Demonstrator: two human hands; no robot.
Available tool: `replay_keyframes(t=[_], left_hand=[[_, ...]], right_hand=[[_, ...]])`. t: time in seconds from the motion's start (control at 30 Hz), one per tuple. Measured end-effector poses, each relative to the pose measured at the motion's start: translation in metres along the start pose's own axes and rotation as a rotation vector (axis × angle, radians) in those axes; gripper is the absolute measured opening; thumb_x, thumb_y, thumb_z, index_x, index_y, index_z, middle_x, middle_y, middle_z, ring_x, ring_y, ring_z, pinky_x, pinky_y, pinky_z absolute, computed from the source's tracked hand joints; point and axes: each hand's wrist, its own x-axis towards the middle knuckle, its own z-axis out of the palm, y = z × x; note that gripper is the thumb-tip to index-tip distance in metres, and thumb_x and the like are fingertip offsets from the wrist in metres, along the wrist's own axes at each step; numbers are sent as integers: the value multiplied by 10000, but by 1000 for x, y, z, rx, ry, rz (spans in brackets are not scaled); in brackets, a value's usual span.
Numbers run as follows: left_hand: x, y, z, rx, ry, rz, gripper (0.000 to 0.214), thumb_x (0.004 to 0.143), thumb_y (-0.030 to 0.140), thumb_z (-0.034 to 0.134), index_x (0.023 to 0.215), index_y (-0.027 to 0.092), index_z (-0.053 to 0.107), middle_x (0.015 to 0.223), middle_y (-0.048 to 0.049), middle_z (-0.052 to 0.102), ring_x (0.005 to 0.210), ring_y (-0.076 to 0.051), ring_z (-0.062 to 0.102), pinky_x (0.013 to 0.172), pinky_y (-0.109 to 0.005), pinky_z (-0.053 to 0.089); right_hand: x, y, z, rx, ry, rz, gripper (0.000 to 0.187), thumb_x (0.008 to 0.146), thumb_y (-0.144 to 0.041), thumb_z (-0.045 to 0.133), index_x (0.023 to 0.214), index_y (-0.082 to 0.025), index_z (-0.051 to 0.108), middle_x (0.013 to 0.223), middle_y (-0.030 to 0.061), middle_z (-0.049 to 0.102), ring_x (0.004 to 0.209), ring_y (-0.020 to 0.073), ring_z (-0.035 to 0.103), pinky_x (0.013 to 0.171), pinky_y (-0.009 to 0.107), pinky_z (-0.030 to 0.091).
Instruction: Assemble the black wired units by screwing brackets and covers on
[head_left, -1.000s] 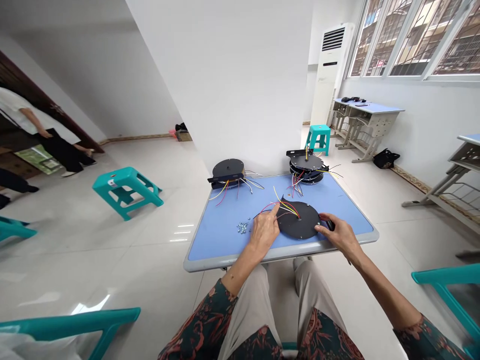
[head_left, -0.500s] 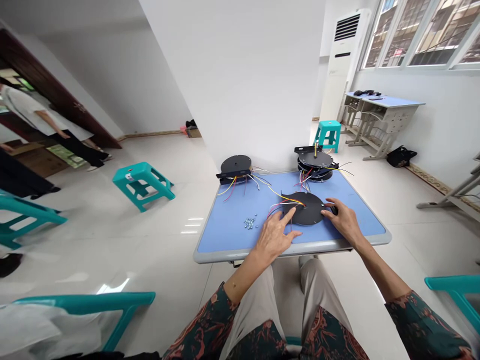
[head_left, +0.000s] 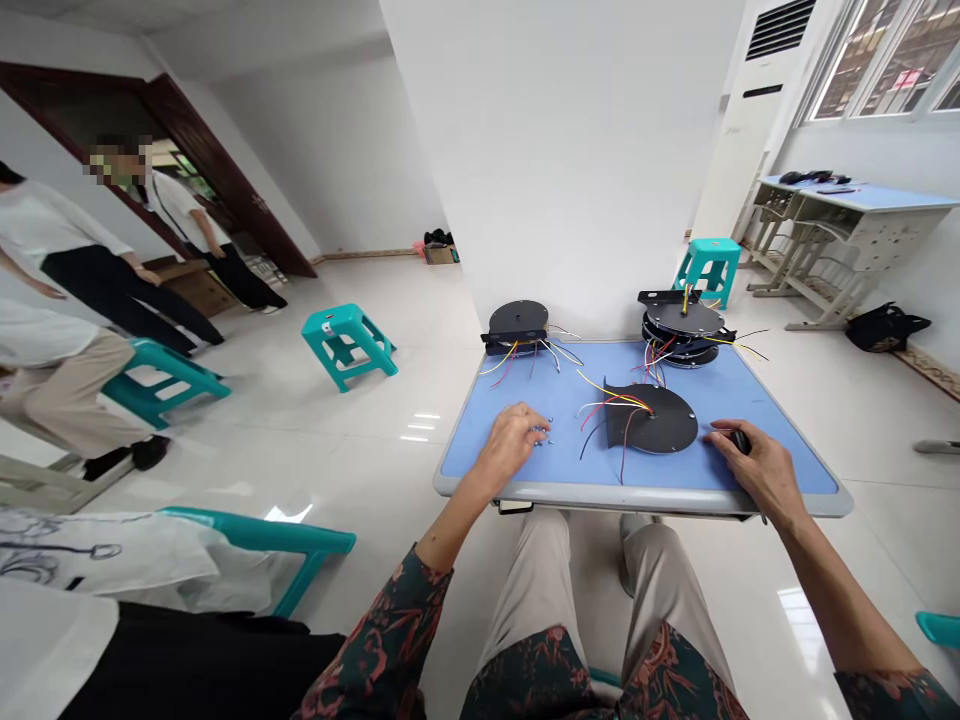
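A black round plate (head_left: 656, 420) with red, yellow, white and black wires lies on the blue table (head_left: 787, 440). My left hand (head_left: 510, 445) rests to its left with fingers curled over a small pile of silver screws (head_left: 541, 432). Right of the plate, my right hand (head_left: 754, 465) is closed round a small black object (head_left: 742, 441) that I cannot make out. Neither hand touches the plate.
Another wired black disc (head_left: 517, 325) sits at the table's far left, and a stack of such discs (head_left: 682, 335) at the far right. Teal stools (head_left: 349, 340) stand on the floor to the left. Other people (head_left: 82, 260) stand near a doorway. A white pillar rises behind the table.
My left hand has left the plate's wires and moved left onto the screws. My right hand has slid right, off the plate's edge. The view has turned to the left.
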Motion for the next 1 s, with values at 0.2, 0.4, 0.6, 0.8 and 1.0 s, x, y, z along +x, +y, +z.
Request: replay_keyframes(t=[0.2, 0.4, 0.6, 0.8, 1.0], left_hand=[[-8, -8, 30, 187, -62, 122, 202, 884, 83, 628, 962, 203, 770, 861, -45, 651, 840, -191, 595, 813, -330, 509], [-9, -13, 31, 258, -6, 260, 197, 928, 115, 580, 898, 192, 759, 842, -58, 691, 812, -201, 605, 764, -322, 518], [-11, -14, 38, 231, 107, 333, 240, 973, 155, 517, 986, 191, 754, 976, -80, 762, 864, -213, 676, 817, -353, 560], [-13, -6, 48, 244, 93, 317, 322, 958, 97, 468, 984, 203, 770, 964, -95, 752, 868, -220, 668, 806, -364, 570], [-15, -1, 33, 51, 267, 166, 233, 972, 185, 544, 1016, 222, 770, 981, -63, 765, 886, -191, 699, 855, -346, 568]], right_hand=[[-3, -3, 0, 34, -3, -2, 421, 780, -536, 600, 1031, -224, 728, 818, 48, 778, 711, 228, 634, 757, 361, 473], [-7, 0, 3, 118, 46, -17, 412, 794, -526, 614, 1027, -203, 719, 721, 33, 722, 692, 209, 618, 712, 336, 471], [-12, 6, 3, 318, 101, 36, 407, 829, -539, 615, 1041, -197, 682, 676, -5, 616, 569, 152, 523, 557, 286, 434], [-15, 0, 0, 247, 67, 8, 380, 844, -528, 603, 1017, -199, 685, 697, -4, 613, 617, 155, 533, 598, 283, 441], [-15, 2, 0, 212, 78, -1, 421, 824, -556, 619, 1019, -192, 698, 702, 12, 634, 637, 173, 566, 626, 301, 467]])
